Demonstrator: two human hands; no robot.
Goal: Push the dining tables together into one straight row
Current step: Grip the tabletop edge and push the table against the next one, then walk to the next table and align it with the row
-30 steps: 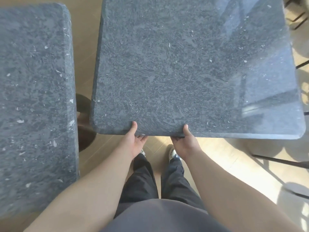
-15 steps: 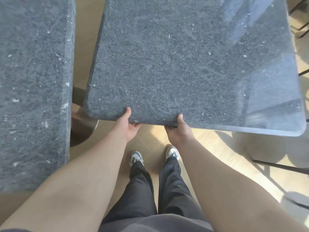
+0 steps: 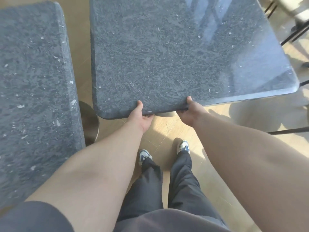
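Over pale wood floor, two grey stone tables apart, chair legs beside

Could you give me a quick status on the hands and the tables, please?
Left hand and right hand grip right table near edge. Left table apart; floor gap between. Nothing in gap.

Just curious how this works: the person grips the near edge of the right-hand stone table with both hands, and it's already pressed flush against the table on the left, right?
Not flush. The head view shows a strip of bare floor between the left table and the gripped table. The left hand and right hand do grip its near edge.
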